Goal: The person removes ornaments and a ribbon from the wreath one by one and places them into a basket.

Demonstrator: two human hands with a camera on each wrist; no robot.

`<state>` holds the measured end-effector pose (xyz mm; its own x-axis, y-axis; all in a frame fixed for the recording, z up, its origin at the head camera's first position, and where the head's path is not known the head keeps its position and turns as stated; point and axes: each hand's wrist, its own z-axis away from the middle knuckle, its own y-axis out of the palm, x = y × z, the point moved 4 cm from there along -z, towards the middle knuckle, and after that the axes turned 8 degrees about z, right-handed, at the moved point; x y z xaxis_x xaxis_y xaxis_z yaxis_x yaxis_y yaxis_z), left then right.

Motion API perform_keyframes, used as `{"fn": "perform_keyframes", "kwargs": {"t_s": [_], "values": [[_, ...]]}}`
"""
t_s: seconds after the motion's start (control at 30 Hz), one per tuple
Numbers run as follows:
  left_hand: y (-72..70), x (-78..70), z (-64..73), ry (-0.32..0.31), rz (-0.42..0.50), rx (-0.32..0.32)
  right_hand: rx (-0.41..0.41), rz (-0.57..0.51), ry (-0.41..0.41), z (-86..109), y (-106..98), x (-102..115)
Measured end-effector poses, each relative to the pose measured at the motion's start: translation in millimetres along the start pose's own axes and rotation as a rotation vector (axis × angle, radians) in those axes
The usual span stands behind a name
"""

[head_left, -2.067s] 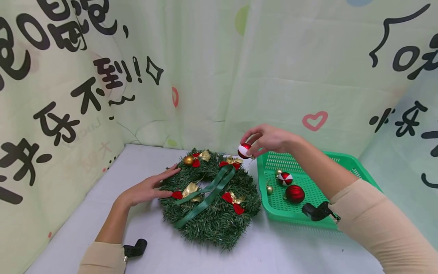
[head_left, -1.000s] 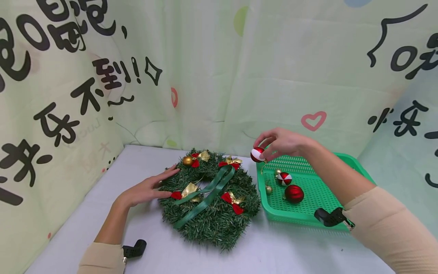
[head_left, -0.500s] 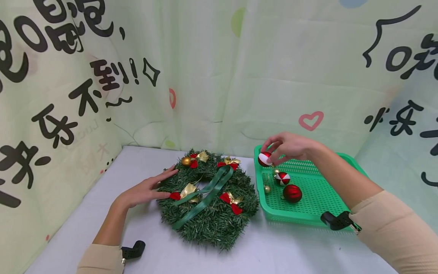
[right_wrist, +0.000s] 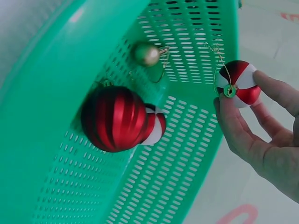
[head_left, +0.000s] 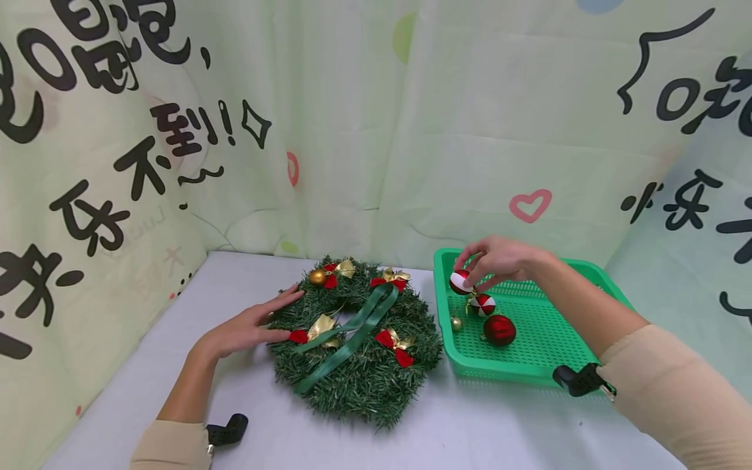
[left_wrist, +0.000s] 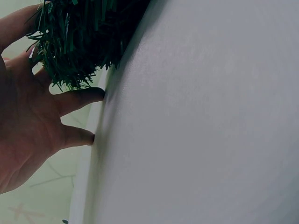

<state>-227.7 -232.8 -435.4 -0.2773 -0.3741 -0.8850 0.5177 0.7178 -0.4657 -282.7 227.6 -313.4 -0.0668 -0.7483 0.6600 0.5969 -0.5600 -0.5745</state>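
Observation:
Between the thumb and fingers of my right hand [head_left: 499,258] is a red-and-white striped bauble [right_wrist: 244,83], held over the back left corner of the green basket [head_left: 529,373]. A gold cord hangs from its cap. My left hand [head_left: 249,326] lies with spread fingers on the left edge of a green wreath [head_left: 370,398], and the left wrist view shows its fingers [left_wrist: 77,99] beside the needles. The wreath carries red and gold bows, a gold bauble [head_left: 318,277] and a loose green ribbon [head_left: 337,356].
Inside the basket lie a large red bauble [right_wrist: 114,119], another red-and-white bauble [head_left: 483,305] and a small gold bauble [right_wrist: 147,54]. A white-covered table [head_left: 482,437] carries everything. A printed curtain [head_left: 352,130] hangs behind and along the sides.
My right hand has carried the striped bauble rightward and down, from beside the wreath's upper right to within the basket's corner. The left hand has stayed on the wreath.

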Motion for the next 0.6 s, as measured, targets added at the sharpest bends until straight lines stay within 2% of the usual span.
{"fn": "perform_keyframes", "kwargs": {"t_s": [0.23,0.6], "values": [[-0.4,-0.3,-0.2,0.001,0.004,-0.001,0.002,0.028,0.033,-8.0,2.5,-7.1],[-0.5,0.8,-1.3,-0.006,0.011,0.004,0.023,0.059,0.064,-17.8,7.3,-6.7]]}}
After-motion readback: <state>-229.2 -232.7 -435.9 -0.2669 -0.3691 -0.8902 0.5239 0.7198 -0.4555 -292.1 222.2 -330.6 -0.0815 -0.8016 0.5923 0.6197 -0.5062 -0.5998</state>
